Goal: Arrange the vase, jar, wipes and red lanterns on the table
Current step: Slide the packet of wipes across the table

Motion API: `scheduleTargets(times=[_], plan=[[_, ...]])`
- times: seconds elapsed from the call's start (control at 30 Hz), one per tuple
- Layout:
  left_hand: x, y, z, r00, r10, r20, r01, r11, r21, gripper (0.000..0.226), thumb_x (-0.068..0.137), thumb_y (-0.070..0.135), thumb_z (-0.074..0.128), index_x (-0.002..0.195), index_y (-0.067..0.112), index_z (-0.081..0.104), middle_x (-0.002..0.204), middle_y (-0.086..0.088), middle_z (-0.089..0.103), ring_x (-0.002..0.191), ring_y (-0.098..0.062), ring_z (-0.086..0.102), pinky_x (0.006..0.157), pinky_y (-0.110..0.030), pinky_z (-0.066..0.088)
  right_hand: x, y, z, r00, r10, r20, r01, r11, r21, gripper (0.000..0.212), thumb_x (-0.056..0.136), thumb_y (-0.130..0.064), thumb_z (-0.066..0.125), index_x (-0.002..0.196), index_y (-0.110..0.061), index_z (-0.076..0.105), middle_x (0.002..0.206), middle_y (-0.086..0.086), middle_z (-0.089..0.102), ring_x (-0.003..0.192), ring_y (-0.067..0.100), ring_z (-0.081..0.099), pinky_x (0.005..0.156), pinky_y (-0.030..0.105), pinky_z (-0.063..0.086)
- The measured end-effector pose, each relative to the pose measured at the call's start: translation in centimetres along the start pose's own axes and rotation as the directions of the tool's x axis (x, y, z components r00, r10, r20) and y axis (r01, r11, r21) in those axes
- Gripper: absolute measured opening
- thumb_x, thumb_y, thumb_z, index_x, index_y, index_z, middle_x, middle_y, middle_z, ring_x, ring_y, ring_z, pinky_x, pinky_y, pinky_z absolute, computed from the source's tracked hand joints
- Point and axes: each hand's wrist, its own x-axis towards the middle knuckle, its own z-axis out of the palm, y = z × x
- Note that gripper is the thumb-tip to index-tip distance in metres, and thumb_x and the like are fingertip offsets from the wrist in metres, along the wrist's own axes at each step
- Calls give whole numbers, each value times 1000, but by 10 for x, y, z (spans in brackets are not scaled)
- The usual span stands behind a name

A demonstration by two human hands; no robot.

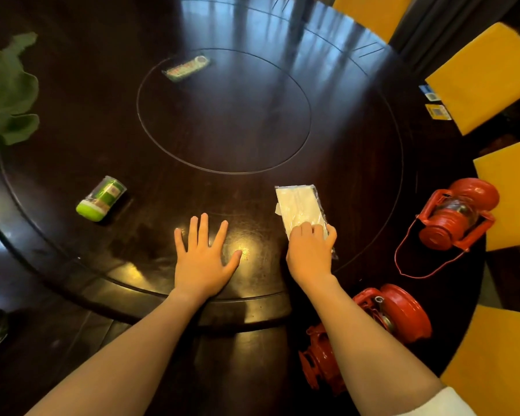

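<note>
Looking down from your head camera, your right hand (311,253) grips the wipes (300,210) on the desk (231,115); your left hand (203,259) lies flat, released. The jar (101,199) and both red lanterns (457,214) lie toppled; the vase seems cropped at far left.

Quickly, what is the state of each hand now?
Left hand: open, flat on the table.
Right hand: closed on the wipes.

On the table (357,121) we find the jar (101,198) lying at left and the wipes (299,207) right of centre. Two lanterns (455,214) (397,310) lie on their sides farther right, one nearer us. Leaves (8,88) overhang the far left.
</note>
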Motion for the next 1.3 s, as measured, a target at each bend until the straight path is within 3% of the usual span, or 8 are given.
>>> scheduleTargets(times=[0.3, 0.43, 0.57, 0.7, 0.83, 1.03, 1.2, 1.3], plan=[[-1, 0, -7, 1000, -1, 26, 1, 1000, -4, 74, 93, 71, 10, 154, 31, 17, 163, -16, 13, 150, -32, -2, 117, -60, 0, -1, 20, -39, 975, 196, -106, -90, 782, 617, 6, 98, -15, 45, 96, -15, 50, 97, 9, 62, 85, 33, 59, 74, 48, 48], [-2, 2, -7, 1000, -3, 2, 3, 1000, -6, 74, 93, 71, 9, 153, 30, 24, 161, -18, 20, 150, -34, 6, 116, -61, 3, 1, 25, -40, 932, 353, 86, -170, 213, 962, 12, 100, -28, 48, 88, -26, 52, 87, -5, 59, 78, 14, 56, 62, 25, 46], [-2, 2, -5, 1000, 0, -6, 0, 1000, -9, 72, 94, 70, 11, 152, 30, 26, 160, -19, 23, 149, -34, 9, 116, -61, 5, 6, 24, -28, 857, 345, 382, -263, -344, 901, 9, 98, -16, 50, 98, -14, 59, 93, 4, 60, 82, 16, 57, 66, 29, 46], [-1, 1, -3, 1000, -3, -2, 3, 1000, -10, 71, 94, 70, 12, 152, 31, 25, 160, -18, 21, 149, -33, 6, 116, -60, 2, 11, 29, -12, 778, 247, 578, -354, -588, 728, 15, 101, -12, 48, 108, -6, 60, 100, 11, 67, 88, 26, 65, 73, 40, 54], [-2, 1, -2, 1000, 5, -19, -5, 1000, 0, 71, 94, 70, 14, 152, 30, 27, 160, -19, 23, 149, -35, 9, 116, -62, 4, 18, 37, 1, 714, 300, 633, -400, -567, 720, 18, 100, -11, 51, 114, -7, 60, 105, 12, 68, 95, 29, 68, 77, 41, 57], [-1, -1, 0, 1000, 9, -26, -9, 1000, 2, 70, 95, 69, 14, 152, 30, 27, 159, -19, 24, 149, -35, 9, 116, -61, 4, 20, 39, 7, 686, 521, 507, -420, -285, 862, 19, 91, -10, 60, 110, -13, 61, 106, 7, 66, 94, 21, 65, 80, 37, 57], [-2, 1, -4, 1000, 10, -26, -10, 1000, -1, 68, 95, 67, 16, 152, 30, 27, 159, -20, 24, 149, -36, 11, 115, -63, 6, 9, 27, -4, 702, 658, 271, -417, 71, 906, 36, 98, -20, 49, 134, -24, 47, 132, 4, 55, 117, 20, 53, 93, 37, 47], [-2, 1, -3, 1000, 16, -22, -16, 1000, 3, 66, 97, 64, 20, 152, 29, 26, 159, -20, 25, 148, -37, 11, 115, -63, 7, -3, 6, -17, 786, 613, -73, -232, 402, 886, 43, 92, -11, 55, 134, -17, 47, 143, 9, 47, 139, 25, 29, 109, 43, 33]])
